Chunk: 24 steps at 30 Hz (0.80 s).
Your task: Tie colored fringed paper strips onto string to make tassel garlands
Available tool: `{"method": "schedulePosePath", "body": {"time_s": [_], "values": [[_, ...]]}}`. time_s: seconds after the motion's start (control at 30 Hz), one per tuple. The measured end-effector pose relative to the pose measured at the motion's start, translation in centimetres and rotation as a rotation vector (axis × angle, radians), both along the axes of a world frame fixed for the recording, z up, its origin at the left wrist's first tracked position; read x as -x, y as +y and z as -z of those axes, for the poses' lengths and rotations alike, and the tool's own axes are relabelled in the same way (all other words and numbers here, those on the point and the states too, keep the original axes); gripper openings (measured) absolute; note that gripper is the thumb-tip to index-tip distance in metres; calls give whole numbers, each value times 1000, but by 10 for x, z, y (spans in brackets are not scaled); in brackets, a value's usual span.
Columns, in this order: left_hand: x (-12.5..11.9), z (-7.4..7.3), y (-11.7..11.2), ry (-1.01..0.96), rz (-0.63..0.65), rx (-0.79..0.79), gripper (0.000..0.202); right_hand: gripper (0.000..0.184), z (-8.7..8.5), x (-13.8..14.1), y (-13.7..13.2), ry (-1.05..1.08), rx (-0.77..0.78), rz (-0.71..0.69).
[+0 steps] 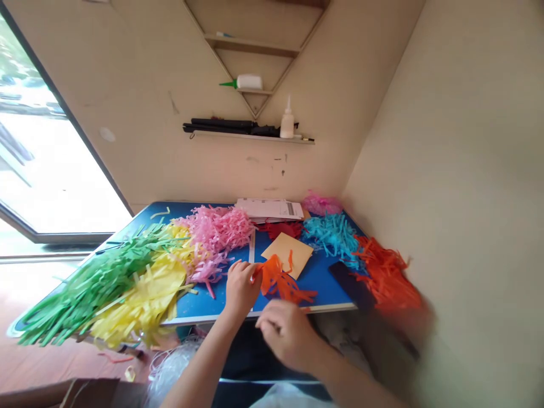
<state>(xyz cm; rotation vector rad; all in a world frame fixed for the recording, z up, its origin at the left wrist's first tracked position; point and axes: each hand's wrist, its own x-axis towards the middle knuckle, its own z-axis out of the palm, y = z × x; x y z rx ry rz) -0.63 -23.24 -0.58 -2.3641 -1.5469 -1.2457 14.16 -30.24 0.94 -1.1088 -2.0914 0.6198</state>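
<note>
My left hand [240, 288] is closed in a pinch on the end of an orange fringed paper strip [280, 281] that lies on the blue table [323, 275]. My right hand [285, 334] hovers just below the strip near the table's front edge, blurred by motion, fingers curled; whether it holds anything is unclear. A tan paper square [289, 252] lies just behind the orange strip.
Piles of fringed paper cover the table: green [85, 289], yellow [144, 294], pink [216, 229], red [283, 228], teal [331, 233], orange [385, 272], magenta [322, 203]. A white paper stack [272, 209] sits at the back. Glue bottles stand on wall shelves [250, 137]. A wall is close on the right.
</note>
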Motion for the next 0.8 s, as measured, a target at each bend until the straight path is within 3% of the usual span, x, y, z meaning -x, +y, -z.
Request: {"method": "schedulePosePath", "body": {"time_s": [0.03, 0.13, 0.27, 0.33, 0.4, 0.5, 0.6, 0.7, 0.77, 0.8], "values": [[5, 0, -2, -7, -18, -5, 21, 21, 15, 11, -3, -11, 49, 53], [34, -5, -17, 27, -91, -87, 20, 53, 43, 45, 10, 99, 1, 181], [85, -29, -48, 235, -148, -304, 17, 77, 39, 84, 33, 303, 8, -119], [102, -40, -60, 340, -138, -348, 19, 70, 32, 92, 34, 382, 98, -250], [105, -41, -65, 385, -136, -382, 18, 58, 32, 87, 32, 438, 164, -268], [86, -19, -60, 361, -110, -360, 16, 44, 44, 44, 38, 421, 105, -105], [49, 21, -51, 316, -67, -222, 20, 30, 58, -39, 49, 261, 26, 144], [12, 56, -48, 268, -44, -85, 25, 25, 58, -113, 43, 106, 26, 549], [-5, 68, -49, 248, -43, -13, 27, 31, 53, -126, 30, 58, -70, 767], [-11, 72, -50, 241, -44, 14, 27, 32, 52, -119, 22, 23, -153, 797]]}}
